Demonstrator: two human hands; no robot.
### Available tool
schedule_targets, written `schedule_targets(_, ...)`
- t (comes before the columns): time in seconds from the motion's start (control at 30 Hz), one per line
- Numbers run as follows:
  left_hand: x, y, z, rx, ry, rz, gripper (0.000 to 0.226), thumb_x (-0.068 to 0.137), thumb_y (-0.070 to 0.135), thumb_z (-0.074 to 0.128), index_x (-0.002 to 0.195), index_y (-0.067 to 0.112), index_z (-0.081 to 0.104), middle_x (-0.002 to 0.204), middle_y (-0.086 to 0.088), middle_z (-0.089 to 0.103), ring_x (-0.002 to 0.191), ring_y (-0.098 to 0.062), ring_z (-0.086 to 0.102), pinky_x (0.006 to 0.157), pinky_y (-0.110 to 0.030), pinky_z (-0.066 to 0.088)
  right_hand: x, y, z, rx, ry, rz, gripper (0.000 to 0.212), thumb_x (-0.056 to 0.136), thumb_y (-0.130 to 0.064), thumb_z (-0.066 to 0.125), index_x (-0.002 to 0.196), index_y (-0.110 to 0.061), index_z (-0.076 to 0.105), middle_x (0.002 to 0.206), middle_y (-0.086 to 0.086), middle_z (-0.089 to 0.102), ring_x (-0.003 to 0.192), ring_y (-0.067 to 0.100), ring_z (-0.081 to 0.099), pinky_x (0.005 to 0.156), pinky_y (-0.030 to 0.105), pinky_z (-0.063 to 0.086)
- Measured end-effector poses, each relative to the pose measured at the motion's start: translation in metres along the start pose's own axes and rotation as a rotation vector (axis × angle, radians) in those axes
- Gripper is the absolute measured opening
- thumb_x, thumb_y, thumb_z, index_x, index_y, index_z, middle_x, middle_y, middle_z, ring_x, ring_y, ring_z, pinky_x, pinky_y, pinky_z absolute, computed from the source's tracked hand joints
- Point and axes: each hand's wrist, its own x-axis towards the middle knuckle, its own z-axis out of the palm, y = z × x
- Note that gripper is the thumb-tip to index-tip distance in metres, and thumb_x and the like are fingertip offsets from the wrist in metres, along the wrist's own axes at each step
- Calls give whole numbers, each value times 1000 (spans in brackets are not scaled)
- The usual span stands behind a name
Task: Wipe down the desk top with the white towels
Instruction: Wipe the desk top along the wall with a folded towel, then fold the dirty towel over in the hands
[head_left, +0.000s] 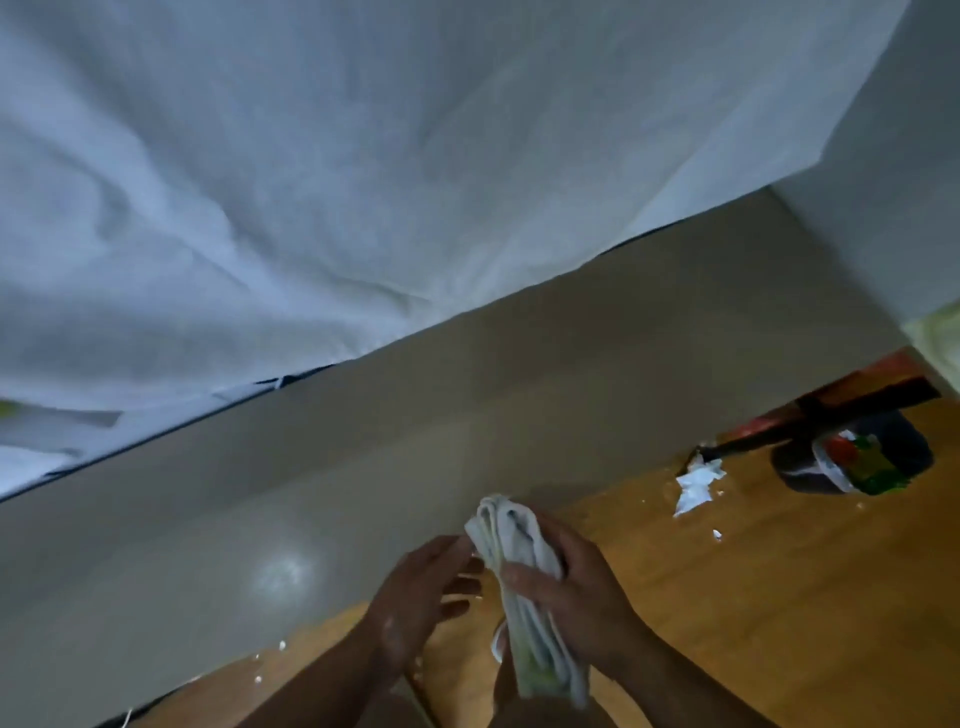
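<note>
Grey desk top (311, 457), white sheet (260, 182) hanging behind | white towel (511, 527) bunched, held up over desk's near edge | right hand (576, 587) wrapped round its middle | left hand (421, 597) fingers straight, tips touching towel | wooden floor (753, 597) at right: crumpled paper (696, 486), dark bin (810, 467)
</note>
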Motion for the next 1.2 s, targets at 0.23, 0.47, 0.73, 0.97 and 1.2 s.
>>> schedule_targets(0.23,-79,-40,-48,-221,-33,101,48,82,48,70,124,25,70,114,-8,77,105,-32,75,97,-49,59,-29,-15,82,51,-169,20,51,85,-18,76,132,-23,57,121,1,71,114,24,69,91,42,59)
schedule_targets(0.47,-153,-125,-141,-366,107,293,41,83,42,75,123,34,72,119,-10,75,108,-30,74,94,-52,61,-78,-33,200,-31,-263,-70,39,79,-14,65,118,-18,65,105,5,73,99,20,70,82,30,54)
schedule_targets(0.73,-258,-262,-259,-593,275,386,41,92,28,64,133,28,68,123,-10,75,113,-30,72,83,-42,59,-146,-23,375,-188,-431,-46,32,97,-1,56,98,-26,78,94,-2,79,90,15,75,74,25,55)
schedule_targets(0.97,-332,-351,-338,-758,642,404,21,104,22,62,121,17,73,111,-7,79,106,-27,75,81,-43,63,-167,-11,514,-21,-744,205,67,80,-45,73,128,0,64,118,34,67,112,43,66,101,53,49)
schedule_targets(1.2,-375,-420,-400,-840,891,320,19,103,21,62,111,15,78,102,-7,81,100,-27,77,85,-51,64,-181,-3,629,-151,-990,404,54,91,-28,44,125,8,65,117,36,65,107,46,67,93,53,55)
